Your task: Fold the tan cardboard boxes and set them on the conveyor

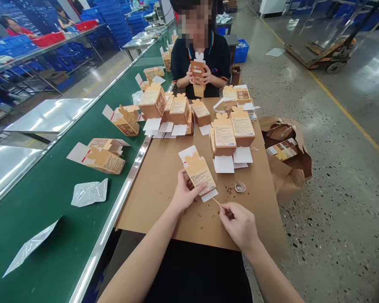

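A small printed brown carton (pixel 200 174) with white flaps at both ends is in my left hand (pixel 187 190), thumb on its front and fingers behind. My right hand (pixel 238 223) pinches a thin stick (pixel 216 201), whose far tip is close to the carton's lower white flap; whether they touch is unclear. Right of the carton, a small round metallic dish (pixel 240 187) rests on the brown table cover (pixel 164 185), with dark specks beside it. Groups of similar cartons (pixel 225 136) stand beyond my hands, their white flaps spread out.
A green conveyor (pixel 47 227) with a metal edge runs along the left, carrying cartons (pixel 105 160) and plastic packets (pixel 90 192). Across the table a person (pixel 205 50) holds a carton. An open paper bag (pixel 286 151) stands on the floor at right.
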Available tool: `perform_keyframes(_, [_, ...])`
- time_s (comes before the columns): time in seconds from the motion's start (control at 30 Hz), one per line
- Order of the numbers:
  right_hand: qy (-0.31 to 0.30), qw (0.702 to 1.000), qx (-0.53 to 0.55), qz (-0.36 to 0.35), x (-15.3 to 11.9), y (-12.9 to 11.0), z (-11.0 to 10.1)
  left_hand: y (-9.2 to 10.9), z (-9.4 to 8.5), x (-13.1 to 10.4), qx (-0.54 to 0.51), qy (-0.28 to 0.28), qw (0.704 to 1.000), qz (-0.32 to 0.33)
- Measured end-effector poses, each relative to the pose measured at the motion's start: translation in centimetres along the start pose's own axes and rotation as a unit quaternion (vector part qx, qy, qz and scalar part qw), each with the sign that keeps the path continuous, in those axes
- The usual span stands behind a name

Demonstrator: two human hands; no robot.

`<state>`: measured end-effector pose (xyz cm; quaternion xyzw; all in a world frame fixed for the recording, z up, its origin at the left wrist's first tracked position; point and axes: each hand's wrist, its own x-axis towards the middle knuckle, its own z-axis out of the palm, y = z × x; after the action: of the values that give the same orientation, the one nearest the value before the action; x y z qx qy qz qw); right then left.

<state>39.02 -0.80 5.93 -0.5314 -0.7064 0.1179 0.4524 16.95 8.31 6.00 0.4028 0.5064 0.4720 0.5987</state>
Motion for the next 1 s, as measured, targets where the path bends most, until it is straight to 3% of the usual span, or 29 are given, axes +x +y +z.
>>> perform_keyframes(0.07, [-0.005,1.000,0.001,-0.005,0.1,0.3,1.7,-0.5,0.0,0.2,0.001,0.013,1.000,0.007])
perform_keyframes(0.17, [-0.008,1.000,-0.001,-0.014,0.2,0.9,2.4,-1.1,0.2,0.3,0.006,0.017,1.000,0.019])
perform_keyframes(0.27, [0.009,1.000,-0.007,-0.009,0.0,1.2,1.0,-0.6,0.1,-0.2,0.030,0.009,0.999,0.025])
perform_keyframes(0.43, [0.044,0.999,-0.013,0.006,-1.4,0.7,-3.1,0.7,-0.4,-2.0,0.102,-0.025,0.994,0.039])
perform_keyframes(0.6, [0.064,0.997,0.012,0.030,-3.6,0.0,-6.0,0.4,-1.3,-3.4,0.188,-0.052,0.980,0.043])
perform_keyframes(0.73, [0.081,0.996,0.021,0.042,-4.0,-0.4,-6.8,-0.4,-1.6,-3.3,0.251,-0.044,0.964,0.073])
perform_keyframes(0.87, [0.087,0.996,0.015,0.027,-2.8,-0.8,-6.5,-1.0,-0.6,-2.9,0.275,-0.050,0.955,0.096])
perform_keyframes(0.93, [0.078,0.997,0.028,0.009,-2.2,-0.8,-6.1,-1.1,-0.4,-2.8,0.284,-0.030,0.951,0.116])
perform_keyframes(1.0, [0.073,0.997,0.036,-0.002,-2.2,-0.5,-5.7,-1.0,-1.5,-3.0,0.282,0.019,0.951,0.129])
